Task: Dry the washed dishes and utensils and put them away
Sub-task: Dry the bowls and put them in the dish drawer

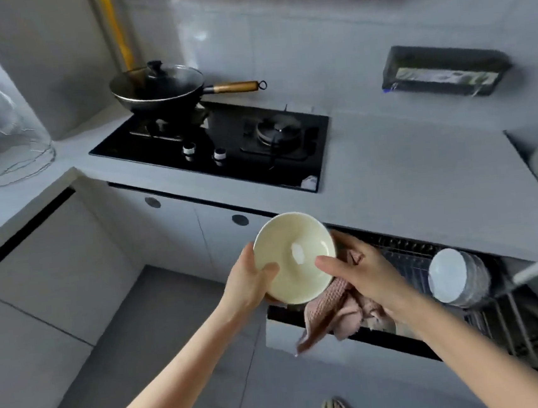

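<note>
Black hob [227, 129] far centre, lidded wok [157, 86] on left burner. Open rack drawer [397, 250] near right, white bowls [458, 277] inside. Cream bowl [294, 257] mid-air, centre, tilted toward camera. Pink cloth [334, 312] hangs beneath. Left hand [252, 281] grips left rim; right hand [363, 273] pinches right rim with cloth.

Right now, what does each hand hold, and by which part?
Left hand and right hand hold the bowl by its rim, thumbs inside; the right also holds a cloth.

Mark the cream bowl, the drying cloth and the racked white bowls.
cream bowl [295, 267], head view, inside wall.
drying cloth [332, 313], head view, fold hanging under the bowl.
white bowls [447, 274], head view, nearest bowl's round face.
</note>
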